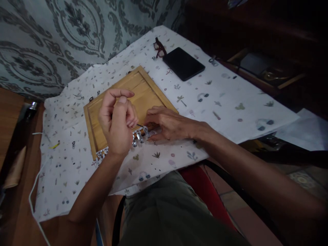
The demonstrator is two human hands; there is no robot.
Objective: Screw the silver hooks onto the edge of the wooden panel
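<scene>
A wooden panel [130,85] with a raised frame lies flat on the cloth. Along its near edge runs a row of small silver metal fittings [139,137], partly covered by my hands. My left hand [116,118] is curled above that edge, with a thin dark rod [140,125] sticking out from the lower fingers towards the fittings. The rod's other end is hidden, so its kind cannot be told. My right hand [171,123] is closed at the panel's near right corner, fingers and thumb around the end fitting.
A patterned white cloth [217,99] covers the table. Beyond the panel lie a black tablet [183,64] and dark red glasses [160,48]. A white cable [32,194] hangs at the left, near a small yellow item [54,145]. Patterned wall covering [77,27] rises behind.
</scene>
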